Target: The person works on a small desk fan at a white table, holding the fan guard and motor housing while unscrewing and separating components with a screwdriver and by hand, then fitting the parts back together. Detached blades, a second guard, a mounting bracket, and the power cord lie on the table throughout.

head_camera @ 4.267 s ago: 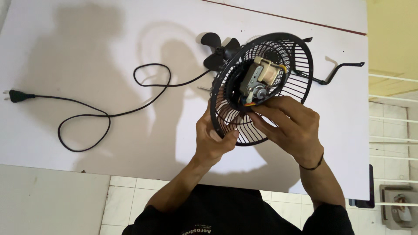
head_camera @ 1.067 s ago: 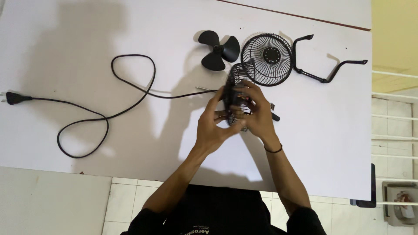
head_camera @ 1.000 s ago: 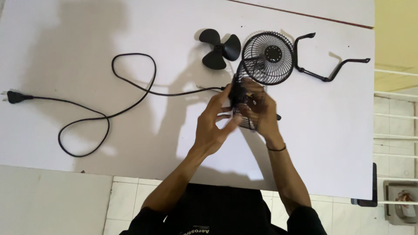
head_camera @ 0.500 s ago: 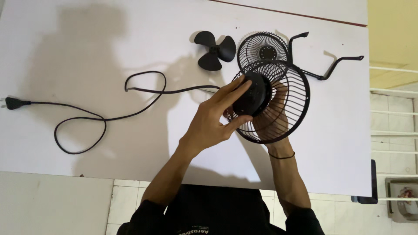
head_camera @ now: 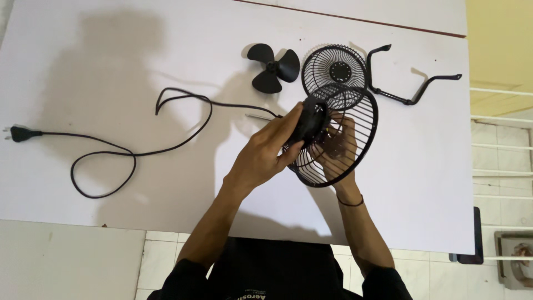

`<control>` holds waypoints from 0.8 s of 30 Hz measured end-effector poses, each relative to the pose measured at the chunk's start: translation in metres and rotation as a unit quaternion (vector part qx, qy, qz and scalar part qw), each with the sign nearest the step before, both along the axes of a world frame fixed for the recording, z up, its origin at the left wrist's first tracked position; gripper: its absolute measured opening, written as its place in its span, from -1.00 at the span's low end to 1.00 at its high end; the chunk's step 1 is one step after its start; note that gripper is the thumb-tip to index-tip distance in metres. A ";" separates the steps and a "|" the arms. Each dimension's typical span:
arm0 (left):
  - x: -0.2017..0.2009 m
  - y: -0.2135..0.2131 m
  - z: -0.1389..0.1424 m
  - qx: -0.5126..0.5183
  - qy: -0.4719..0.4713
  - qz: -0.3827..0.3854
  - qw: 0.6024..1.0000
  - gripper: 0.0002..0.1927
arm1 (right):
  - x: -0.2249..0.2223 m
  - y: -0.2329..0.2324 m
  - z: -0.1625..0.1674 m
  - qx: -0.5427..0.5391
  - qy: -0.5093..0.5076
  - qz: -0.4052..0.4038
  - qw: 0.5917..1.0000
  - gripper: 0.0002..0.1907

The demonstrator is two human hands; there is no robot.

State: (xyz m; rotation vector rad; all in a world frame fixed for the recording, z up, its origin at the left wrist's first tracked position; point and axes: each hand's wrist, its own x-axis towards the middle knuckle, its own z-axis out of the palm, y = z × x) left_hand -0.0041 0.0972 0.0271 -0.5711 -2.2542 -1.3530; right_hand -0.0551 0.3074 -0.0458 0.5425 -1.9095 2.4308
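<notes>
I hold a black wire fan guard [head_camera: 355,139] with its motor housing [head_camera: 312,119] above a white table [head_camera: 111,66]. My left hand [head_camera: 266,153] grips the motor housing from the left. My right hand [head_camera: 336,150] is behind the wire guard, fingers against its inner side near the hub. A black power cord [head_camera: 166,139] runs from the motor across the table to a plug [head_camera: 19,133] at the far left.
On the table behind my hands lie a black three-blade propeller [head_camera: 272,68], a second round wire guard [head_camera: 334,69] and a black bent metal stand bracket [head_camera: 408,83]. A tiled floor and white shelving show at the right edge.
The guard with the motor has turned in my hands and now stands more edge-on. The cord's near loop has shifted on the table.
</notes>
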 end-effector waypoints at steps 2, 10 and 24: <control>0.001 0.001 -0.001 -0.011 -0.027 -0.004 1.000 -0.32 | 0.005 0.000 0.000 0.097 0.107 -0.029 0.989 -0.33; 0.001 -0.002 0.005 0.104 -0.104 -0.078 0.986 -0.26 | 0.011 -0.014 0.009 0.051 0.168 -0.120 0.977 -0.35; 0.005 -0.002 0.007 0.066 0.014 -0.038 0.997 -0.28 | 0.008 0.004 -0.013 -0.025 0.093 -0.044 0.994 -0.27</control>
